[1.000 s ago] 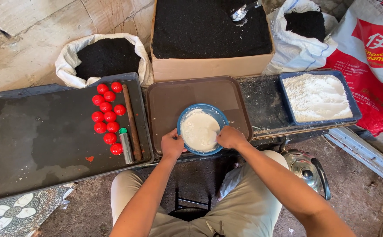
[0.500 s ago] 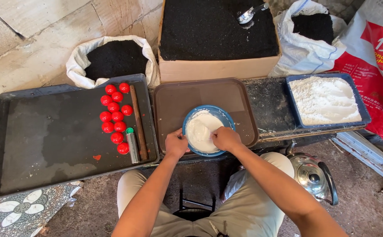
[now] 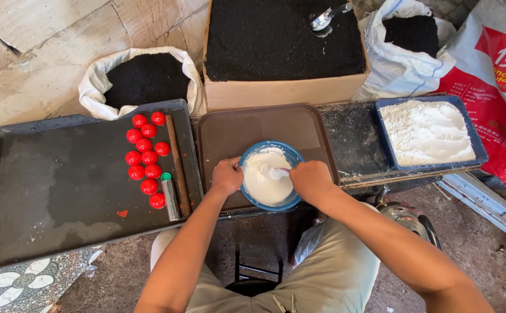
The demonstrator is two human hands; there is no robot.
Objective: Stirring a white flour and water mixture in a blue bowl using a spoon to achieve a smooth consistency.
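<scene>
Round blue bowl of white paste point(image 3: 269, 175) lies between both hands: left hand point(image 3: 226, 176) grips its left rim; right hand point(image 3: 310, 179) pinches a white utensil point(image 3: 277, 172) dipping inward.

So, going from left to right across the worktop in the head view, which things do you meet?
Black tray → red balls → brown tray → blue bowl, held by both hands → blue tray of white powder.

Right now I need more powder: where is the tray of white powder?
In the head view, the blue tray of white powder sits far right, past the right hand, below the white sack.
</scene>
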